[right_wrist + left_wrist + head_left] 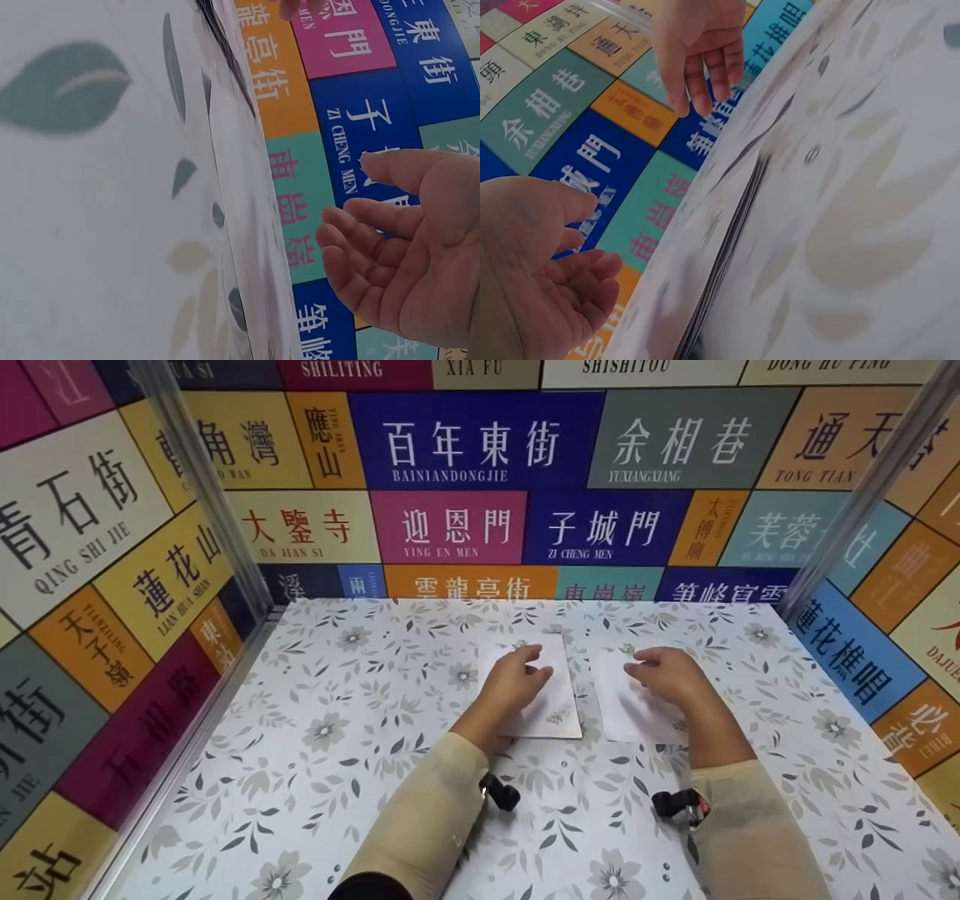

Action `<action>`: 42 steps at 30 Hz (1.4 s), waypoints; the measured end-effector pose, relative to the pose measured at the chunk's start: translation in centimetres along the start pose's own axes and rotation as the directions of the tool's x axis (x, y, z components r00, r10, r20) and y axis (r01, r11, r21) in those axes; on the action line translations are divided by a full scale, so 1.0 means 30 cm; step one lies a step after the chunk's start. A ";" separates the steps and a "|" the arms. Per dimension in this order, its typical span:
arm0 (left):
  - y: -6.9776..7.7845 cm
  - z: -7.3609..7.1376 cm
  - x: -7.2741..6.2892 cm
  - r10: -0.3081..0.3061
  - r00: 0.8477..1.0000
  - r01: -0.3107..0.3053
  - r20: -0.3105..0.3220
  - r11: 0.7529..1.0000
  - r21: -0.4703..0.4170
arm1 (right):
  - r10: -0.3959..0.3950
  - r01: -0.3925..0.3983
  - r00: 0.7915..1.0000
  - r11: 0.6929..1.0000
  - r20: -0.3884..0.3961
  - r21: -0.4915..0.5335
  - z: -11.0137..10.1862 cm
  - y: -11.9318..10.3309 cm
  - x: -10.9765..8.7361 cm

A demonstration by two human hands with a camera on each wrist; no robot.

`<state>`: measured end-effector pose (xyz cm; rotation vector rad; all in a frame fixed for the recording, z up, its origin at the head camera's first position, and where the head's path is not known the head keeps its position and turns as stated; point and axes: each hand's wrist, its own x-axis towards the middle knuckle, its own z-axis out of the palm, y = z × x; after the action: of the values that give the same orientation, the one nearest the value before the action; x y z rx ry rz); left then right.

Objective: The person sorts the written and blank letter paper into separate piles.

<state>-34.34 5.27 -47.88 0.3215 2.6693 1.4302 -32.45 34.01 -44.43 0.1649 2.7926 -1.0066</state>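
Over the floral tabletop [337, 720] my left hand [514, 682] and right hand [667, 675] hover with relaxed, loosely bent fingers, gripping nothing, above two flat rectangular stacks, the left stack [551, 712] and right stack [622, 709], before glossy wall panels [450, 529] reading "YING EN MEN" and "ZI CHENG MEN".

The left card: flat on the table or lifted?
Flat. The left card lies on the table; the left hand hovers over it with relaxed fingers, gripping nothing.

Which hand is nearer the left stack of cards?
Left. The left hand hovers right over the left stack of cards; the right hand is above the other stack, further right.
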 end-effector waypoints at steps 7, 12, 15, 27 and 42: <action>-0.050 -0.084 0.000 -0.027 0.998 0.028 -0.055 1.000 0.015 | -0.049 0.049 0.999 0.999 0.000 0.024 0.063 -0.069 0.023; -0.073 -0.142 -0.004 -0.064 0.995 0.066 -0.071 0.997 0.028 | -0.089 0.088 0.996 0.994 0.013 0.063 0.104 -0.128 0.039; -0.096 -0.174 -0.004 -0.068 0.995 0.072 -0.071 0.997 0.042 | -0.111 0.109 0.993 0.992 0.027 0.059 0.132 -0.158 0.047; -0.153 -0.247 -0.008 -0.084 0.993 0.088 -0.078 0.995 0.048 | -0.179 0.176 0.982 0.983 0.064 0.044 0.210 -0.224 0.061; -0.195 -0.241 -0.035 -0.097 0.958 0.014 0.268 0.955 0.297 | -0.228 0.290 0.912 0.946 0.342 -0.143 0.264 -0.179 0.059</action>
<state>-35.45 -3.98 -48.74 0.4314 2.6223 0.8906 -34.11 24.90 -47.43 -0.3746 2.6259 -0.7258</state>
